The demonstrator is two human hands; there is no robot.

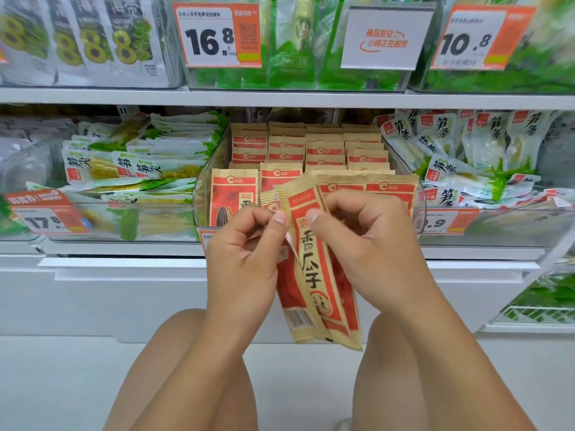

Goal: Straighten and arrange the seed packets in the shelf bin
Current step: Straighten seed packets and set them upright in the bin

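White store shelves (280,98) are filling the view, with a clear bin (199,200) sitting at the middle of the lower shelf's front edge. Tan and red seed packets (311,144) are standing upright in about 4 rows inside the bin, running from its front wall to its back. A tall packet (231,200) is leaning against the bin's front left corner.

In front of the bin, both hands are holding a small bunch of packets (317,275) out of it, hanging tilted with their lower ends pointing down to the right. How many are in the bunch is unclear. The left hand (245,253) is pinching the bunch's upper left edge between thumb and curled fingers. The right hand (364,241) is gripping the upper right side, its fingers curled over the front.

Green and white packets (140,163) are lying in the bin to the left, and similar ones (466,150) are piling up in the bin to the right. Price tags reading 16.8 (214,35) and 10.8 (476,38) are hanging on the upper shelf's bins. Bare knees are showing at the bottom edge.
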